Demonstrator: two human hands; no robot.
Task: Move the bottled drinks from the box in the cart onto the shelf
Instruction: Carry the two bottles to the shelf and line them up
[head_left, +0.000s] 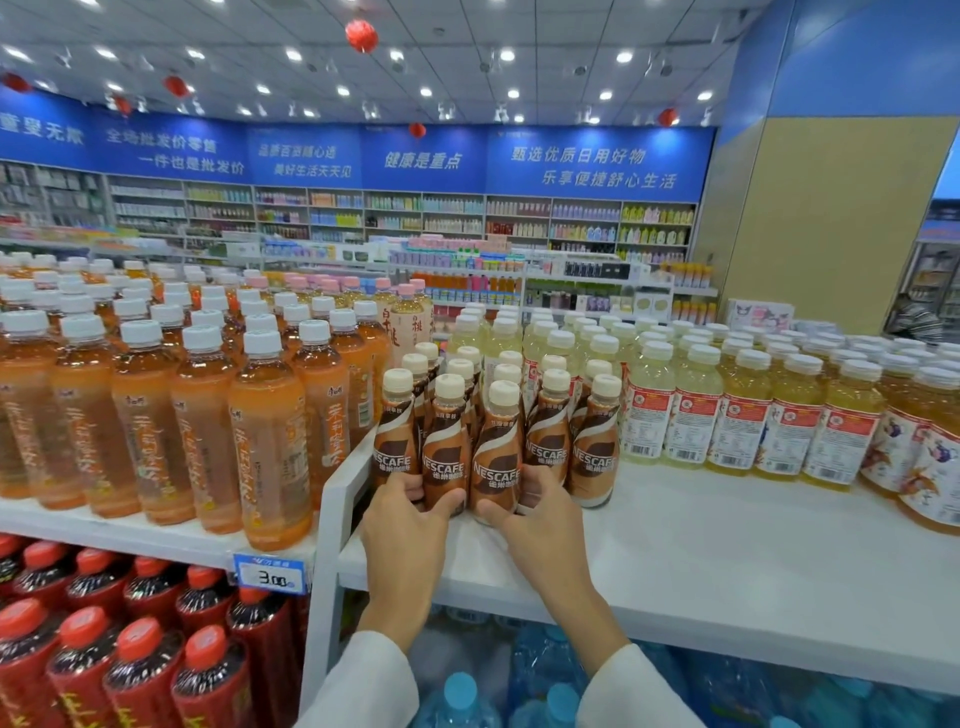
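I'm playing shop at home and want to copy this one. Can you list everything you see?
Coffee bottles: over ten, brown with cream caps, middle of the white shelf.
Orange drinks: many, orange with white caps, left.
Yellow drinks: many, pale yellow, right.
Red-capped bottles: many, dark, lower left.
Water bottles: several, blue, underneath.
Price tag: one, blue, shelf edge.
Lanterns: several, red, ceiling.
Left hand: one, grips a coffee bottle.
Right hand: one, grips another coffee bottle.

Brown coffee bottles (496, 457) with cream caps stand upright, clustered at the left end of the white shelf (727, 545).
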